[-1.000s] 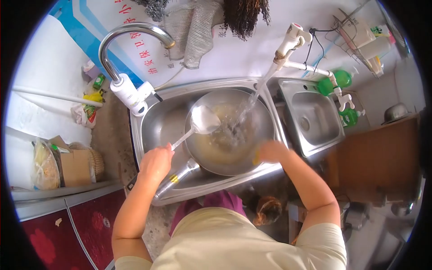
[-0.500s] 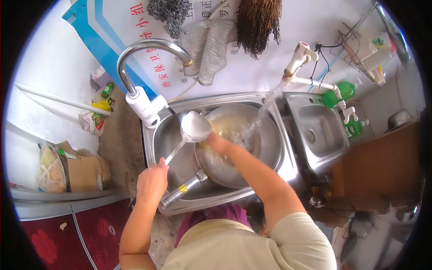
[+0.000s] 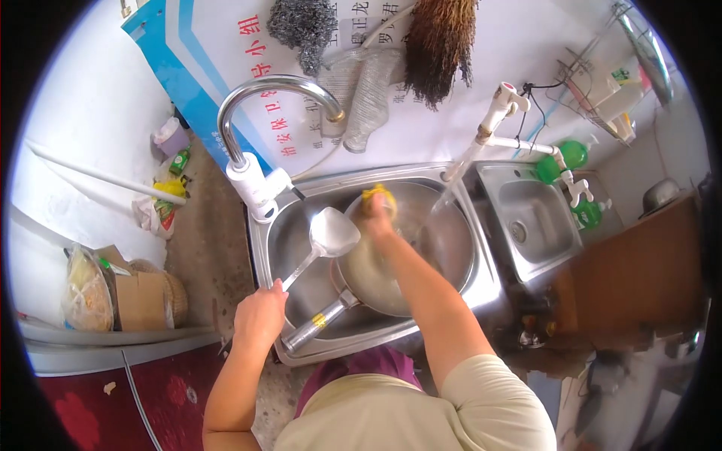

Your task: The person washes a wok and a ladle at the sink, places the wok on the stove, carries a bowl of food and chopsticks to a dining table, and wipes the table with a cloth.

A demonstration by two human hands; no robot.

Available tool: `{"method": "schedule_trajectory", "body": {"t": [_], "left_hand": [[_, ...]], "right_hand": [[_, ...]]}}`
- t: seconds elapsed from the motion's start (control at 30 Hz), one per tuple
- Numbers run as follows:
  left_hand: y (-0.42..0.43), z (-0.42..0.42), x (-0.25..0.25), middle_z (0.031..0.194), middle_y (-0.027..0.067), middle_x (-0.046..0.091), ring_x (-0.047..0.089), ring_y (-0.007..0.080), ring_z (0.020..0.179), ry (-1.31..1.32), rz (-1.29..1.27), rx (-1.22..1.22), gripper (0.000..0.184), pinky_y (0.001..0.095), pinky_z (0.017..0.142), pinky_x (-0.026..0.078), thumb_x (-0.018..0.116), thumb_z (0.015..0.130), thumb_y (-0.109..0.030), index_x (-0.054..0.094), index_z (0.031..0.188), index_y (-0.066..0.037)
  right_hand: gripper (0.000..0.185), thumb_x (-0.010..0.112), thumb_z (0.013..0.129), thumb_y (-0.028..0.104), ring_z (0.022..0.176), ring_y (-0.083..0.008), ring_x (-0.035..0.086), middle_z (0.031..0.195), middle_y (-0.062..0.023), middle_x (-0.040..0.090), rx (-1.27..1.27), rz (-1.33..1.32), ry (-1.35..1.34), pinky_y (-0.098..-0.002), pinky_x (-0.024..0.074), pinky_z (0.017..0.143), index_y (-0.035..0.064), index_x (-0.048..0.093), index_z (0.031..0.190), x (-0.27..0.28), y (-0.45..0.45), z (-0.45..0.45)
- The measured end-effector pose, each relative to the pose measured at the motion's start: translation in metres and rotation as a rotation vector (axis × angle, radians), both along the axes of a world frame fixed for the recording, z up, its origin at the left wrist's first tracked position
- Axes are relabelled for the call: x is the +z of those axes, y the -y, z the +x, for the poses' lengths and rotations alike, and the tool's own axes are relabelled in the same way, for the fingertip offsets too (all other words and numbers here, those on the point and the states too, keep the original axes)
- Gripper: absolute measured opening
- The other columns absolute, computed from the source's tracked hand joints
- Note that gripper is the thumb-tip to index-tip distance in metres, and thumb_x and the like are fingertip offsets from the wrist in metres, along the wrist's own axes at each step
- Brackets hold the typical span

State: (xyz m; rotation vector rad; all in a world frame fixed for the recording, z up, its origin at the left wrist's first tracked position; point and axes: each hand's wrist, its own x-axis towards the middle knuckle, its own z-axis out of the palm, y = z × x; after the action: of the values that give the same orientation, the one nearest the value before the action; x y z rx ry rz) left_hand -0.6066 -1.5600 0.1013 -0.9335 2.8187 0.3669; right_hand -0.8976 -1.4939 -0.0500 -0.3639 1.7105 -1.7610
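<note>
My left hand (image 3: 260,316) is wrapped round the handle of a metal spatula (image 3: 334,232), whose broad blade is raised over the left part of the sink (image 3: 288,270). Inside that sink lies a large metal wok (image 3: 444,282) with its handle pointing to the lower left. My right hand (image 3: 378,218) holds a yellow cloth or sponge (image 3: 378,198) against the upper left inner side of the wok. Water pours from a white tap (image 3: 502,105) into the right side of the wok.
A curved chrome faucet (image 3: 282,84) rises over the sink's left side. To the right are a smaller sink (image 3: 530,218) and green bottles (image 3: 573,154). A mesh cloth (image 3: 368,101), steel scrubber (image 3: 304,26) and brush (image 3: 440,49) hang behind. A cardboard box (image 3: 141,301) sits at left.
My right hand has moved from the wok's right edge to its upper left side with the yellow cloth or sponge. The spatula has shifted slightly, and the camera view has tilted.
</note>
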Motion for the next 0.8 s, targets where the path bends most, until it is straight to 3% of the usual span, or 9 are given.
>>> {"method": "schedule_trajectory", "body": {"t": [0.1, 0.2, 0.27, 0.37, 0.47, 0.53, 0.6, 0.73, 0.8], "left_hand": [[0.001, -0.002, -0.006, 0.075, 0.0181, 0.062, 0.061, 0.0352, 0.069, -0.001, 0.009, -0.012, 0.031, 0.0452, 0.061, 0.048, 0.047, 0.089, -0.026, 0.058, 0.108, -0.004], [0.003, -0.006, -0.010, 0.075, 0.0180, 0.062, 0.061, 0.0350, 0.070, 0.003, 0.002, -0.043, 0.032, 0.0451, 0.062, 0.048, 0.047, 0.089, -0.026, 0.058, 0.108, -0.004], [0.000, -0.008, -0.012, 0.075, 0.0180, 0.062, 0.061, 0.0349, 0.070, -0.010, 0.002, -0.066, 0.031, 0.0452, 0.061, 0.048, 0.047, 0.089, -0.026, 0.058, 0.108, -0.004], [-0.004, -0.015, -0.013, 0.075, 0.0176, 0.062, 0.061, 0.0348, 0.069, -0.024, 0.004, -0.112, 0.031, 0.0451, 0.061, 0.048, 0.048, 0.089, -0.026, 0.059, 0.107, -0.004], [-0.011, -0.025, -0.005, 0.080, 0.0154, 0.062, 0.062, 0.0322, 0.072, 0.064, 0.018, -0.134, 0.029, 0.0423, 0.063, 0.049, 0.043, 0.091, -0.024, 0.057, 0.103, -0.002], [-0.016, -0.028, -0.006, 0.079, 0.0157, 0.062, 0.062, 0.0323, 0.072, 0.069, 0.039, -0.153, 0.028, 0.0426, 0.063, 0.049, 0.043, 0.091, -0.024, 0.057, 0.101, -0.001], [-0.021, -0.031, -0.010, 0.077, 0.0159, 0.062, 0.061, 0.0330, 0.071, 0.072, 0.049, -0.160, 0.028, 0.0435, 0.062, 0.049, 0.045, 0.090, -0.025, 0.058, 0.100, -0.002], [-0.032, -0.037, -0.021, 0.074, 0.0162, 0.062, 0.060, 0.0343, 0.067, 0.105, 0.053, -0.147, 0.026, 0.0452, 0.060, 0.048, 0.048, 0.088, -0.025, 0.061, 0.096, -0.004], [-0.039, -0.042, -0.025, 0.074, 0.0163, 0.062, 0.061, 0.0342, 0.067, 0.115, 0.059, -0.144, 0.026, 0.0454, 0.060, 0.048, 0.048, 0.088, -0.025, 0.060, 0.094, -0.004]], "right_hand": [[0.053, 0.047, 0.082, 0.014, 0.122, -0.0203, 0.037, 0.129, -0.0116, 0.044, 0.439, 0.069, -0.244, -0.0309, 0.0290, 0.100, 0.0078, 0.035, 0.134, 0.009, -0.020, 0.026], [0.047, 0.048, 0.082, 0.015, 0.115, -0.0237, 0.047, 0.119, -0.0170, 0.054, 0.915, 0.613, -0.407, -0.0332, 0.0365, 0.094, 0.0066, 0.043, 0.129, 0.027, -0.047, 0.034], [0.041, 0.049, 0.083, 0.019, 0.102, -0.0294, 0.055, 0.108, -0.0193, 0.058, 1.054, 0.728, -0.455, -0.0356, 0.0412, 0.087, 0.0073, 0.049, 0.122, 0.020, -0.066, 0.036], [0.039, 0.051, 0.082, 0.024, 0.094, -0.0331, 0.058, 0.104, -0.0183, 0.060, 1.314, 0.467, -0.459, -0.0381, 0.0437, 0.083, 0.0090, 0.053, 0.118, 0.024, -0.108, 0.027], [0.044, 0.055, 0.080, 0.035, 0.095, -0.0327, 0.057, 0.108, -0.0136, 0.060, 1.657, 0.721, -0.697, -0.0395, 0.0440, 0.081, 0.0100, 0.055, 0.116, 0.035, -0.135, 0.002], [0.048, 0.057, 0.077, 0.043, 0.099, -0.0281, 0.058, 0.107, -0.0094, 0.062, 1.565, 1.028, -0.798, -0.0410, 0.0441, 0.084, 0.0118, 0.059, 0.113, 0.043, -0.154, -0.017], [0.044, 0.058, 0.076, 0.042, 0.104, -0.0201, 0.057, 0.108, -0.0038, 0.063, 1.359, 1.448, -0.838, -0.0408, 0.0380, 0.095, 0.0148, 0.062, 0.110, 0.110, -0.151, -0.025], [0.036, 0.049, 0.085, 0.029, 0.114, -0.0150, 0.051, 0.122, -0.0028, 0.055, 1.210, 1.570, -1.372, -0.0373, 0.0231, 0.106, 0.0161, 0.057, 0.117, 0.056, -0.140, -0.102], [0.033, 0.050, 0.084, 0.026, 0.111, -0.0182, 0.051, 0.119, -0.0044, 0.056, 1.082, 1.518, -1.520, -0.0387, 0.0270, 0.102, 0.0150, 0.058, 0.114, 0.042, -0.109, -0.119]]}}
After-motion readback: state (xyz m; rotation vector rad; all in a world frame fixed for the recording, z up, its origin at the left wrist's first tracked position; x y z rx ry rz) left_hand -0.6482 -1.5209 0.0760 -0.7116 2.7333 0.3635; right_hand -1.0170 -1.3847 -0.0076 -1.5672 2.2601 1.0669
